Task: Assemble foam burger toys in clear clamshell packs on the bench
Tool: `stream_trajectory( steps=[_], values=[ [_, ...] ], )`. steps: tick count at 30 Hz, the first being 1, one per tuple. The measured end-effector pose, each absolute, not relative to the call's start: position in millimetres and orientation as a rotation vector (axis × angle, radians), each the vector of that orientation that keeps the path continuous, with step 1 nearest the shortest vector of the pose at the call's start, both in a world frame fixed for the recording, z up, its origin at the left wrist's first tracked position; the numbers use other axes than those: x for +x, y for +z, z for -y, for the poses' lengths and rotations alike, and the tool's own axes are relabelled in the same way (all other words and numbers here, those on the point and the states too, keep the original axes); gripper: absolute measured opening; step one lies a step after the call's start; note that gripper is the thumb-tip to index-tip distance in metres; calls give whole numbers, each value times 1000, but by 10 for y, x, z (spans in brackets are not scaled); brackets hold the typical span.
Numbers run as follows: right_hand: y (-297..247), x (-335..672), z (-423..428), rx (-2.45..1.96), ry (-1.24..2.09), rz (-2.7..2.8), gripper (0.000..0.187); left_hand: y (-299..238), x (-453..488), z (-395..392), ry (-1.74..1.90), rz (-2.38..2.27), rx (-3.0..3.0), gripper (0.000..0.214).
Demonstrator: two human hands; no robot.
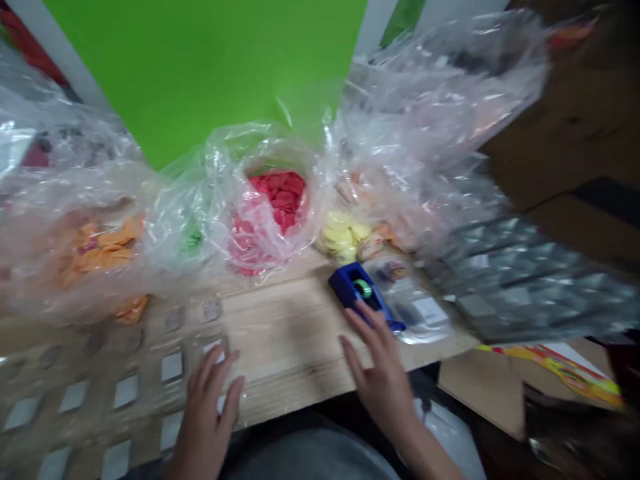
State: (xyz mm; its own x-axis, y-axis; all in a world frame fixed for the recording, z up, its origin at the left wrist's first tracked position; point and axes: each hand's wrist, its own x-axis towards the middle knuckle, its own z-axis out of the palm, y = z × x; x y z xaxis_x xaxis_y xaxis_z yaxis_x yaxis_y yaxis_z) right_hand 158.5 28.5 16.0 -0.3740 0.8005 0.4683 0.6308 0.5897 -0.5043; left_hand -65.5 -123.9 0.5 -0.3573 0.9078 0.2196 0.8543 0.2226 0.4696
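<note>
Two hands lie open on the bench (pixel 295 347); the head view is motion-blurred. The left hand (pixel 207 407) has its grip spread flat on a clear sheet of grey squares (pixel 125 390). The right hand (pixel 380 373) has its grip spread and holds nothing. Its fingertips touch the near end of the blue tape dispenser (pixel 357 290), which lies just ahead of it, near a bag of yellow pieces (pixel 345 237).

Risk: a push from open fingers, without a firm grasp, could slide the dispenser into the loose bags or off the bench edge.

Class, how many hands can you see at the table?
2. The left hand rests on the clear packets at the near edge; the right hand touches the blue tape dispenser.
</note>
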Motion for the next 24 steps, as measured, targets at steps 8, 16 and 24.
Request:
stream_trajectory(
  steps=[8,16,24],
  values=[
    [-277,2907,-877,-1503,199,1991,72,274,365,-290,456,-1762,2114,42],
    [-450,2879,-973,-1475,384,2003,71,100,627,-1085,903,-1943,1766,44],
    [-359,3115,-981,-1481,541,1680,73,291,967,-872,1288,-1825,2004,28]
  ],
)
